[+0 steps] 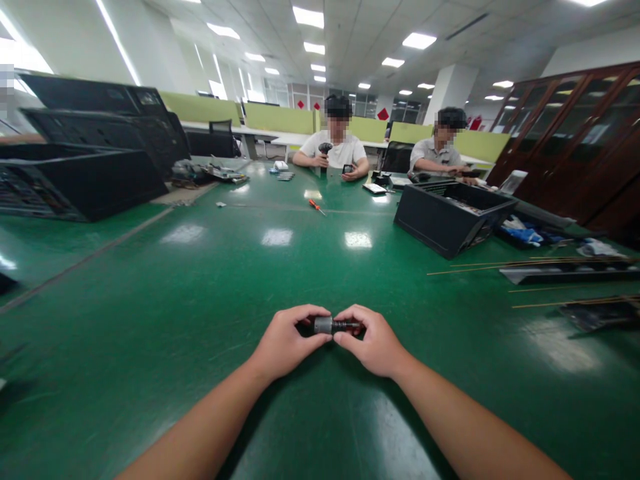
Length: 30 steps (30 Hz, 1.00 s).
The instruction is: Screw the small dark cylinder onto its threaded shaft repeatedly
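Observation:
Close in front of me, my left hand is closed around the wide end of a small cylindrical metal part, thumb below and fingers above. The part has a grey barrel and a dark, ridged, narrower shaft pointing right. My right hand pinches that shaft between thumb and fingers. The part lies sideways, low over or on the green table; the frame does not show whether it touches. My fingers hide both of its ends.
An orange-handled screwdriver lies farther up the table. Black computer cases stand at the right and left. Thin rods stick out at the right. Across the table one person holds a power drill; another person sits farther right.

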{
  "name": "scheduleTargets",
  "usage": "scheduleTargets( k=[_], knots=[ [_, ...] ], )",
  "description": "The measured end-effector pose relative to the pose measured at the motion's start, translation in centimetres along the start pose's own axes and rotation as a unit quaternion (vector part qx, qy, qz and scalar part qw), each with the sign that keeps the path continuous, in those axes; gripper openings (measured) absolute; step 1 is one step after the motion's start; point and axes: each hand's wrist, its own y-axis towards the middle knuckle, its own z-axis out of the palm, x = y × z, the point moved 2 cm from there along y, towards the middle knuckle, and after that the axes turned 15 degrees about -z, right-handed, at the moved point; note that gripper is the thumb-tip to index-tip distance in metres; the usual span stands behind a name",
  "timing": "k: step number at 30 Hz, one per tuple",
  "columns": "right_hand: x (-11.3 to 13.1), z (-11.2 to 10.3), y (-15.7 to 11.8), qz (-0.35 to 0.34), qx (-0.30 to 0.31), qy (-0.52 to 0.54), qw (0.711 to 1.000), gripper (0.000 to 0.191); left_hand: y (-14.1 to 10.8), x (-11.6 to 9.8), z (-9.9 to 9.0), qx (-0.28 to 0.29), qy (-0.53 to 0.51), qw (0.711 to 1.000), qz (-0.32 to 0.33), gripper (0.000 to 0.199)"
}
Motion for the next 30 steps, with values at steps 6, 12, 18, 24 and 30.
scheduleTargets(
  k=[6,12,18,24,30],
  knots=[
    [0.05,-0.04,0.0,-0.001,-0.006,-0.003,1.0,0.014,0.0,0.11,0.04,-0.002,-0.013,1.0,-0.012,0.028],
    [-0.11,-0.1,-0.01,-0.001,-0.006,-0.004,1.0,0.012,0.03,0.1,0.09,0.003,-0.016,1.0,-0.018,0.028],
    [-0.25,-0.14,-0.01,0.0,-0.006,-0.004,1.0,0.011,0.08,0.1,0.16,0.007,-0.022,1.0,-0.019,0.027],
    [-0.34,-0.2,-0.05,0.013,-0.008,0.004,1.0,0.011,-0.05,0.17,0.14,0.006,-0.022,1.0,-0.019,0.027],
    [-0.52,-0.14,0.06,0.018,-0.009,0.016,1.0,0.011,-0.13,-0.01,0.16,0.006,-0.024,0.999,-0.022,0.027]
  ],
)
